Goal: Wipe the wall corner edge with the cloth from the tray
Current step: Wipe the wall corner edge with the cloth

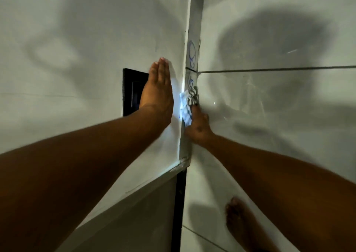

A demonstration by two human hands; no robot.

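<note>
The wall corner edge (193, 30) runs upright through the middle of the head view, a narrow grey strip with blue pen scribbles on it. My right hand (198, 126) presses a crumpled white and dark patterned cloth (187, 105) against this strip, just below the lower scribble. My left hand (159, 90) lies flat on the white wall to the left of the edge, fingers straight and together, holding nothing. No tray is in view.
A black rectangular panel (131, 91) is set into the left wall behind my left hand. The right wall (279, 97) is glossy tile with a horizontal joint. A bare foot (237, 219) stands on the tiled floor at lower right.
</note>
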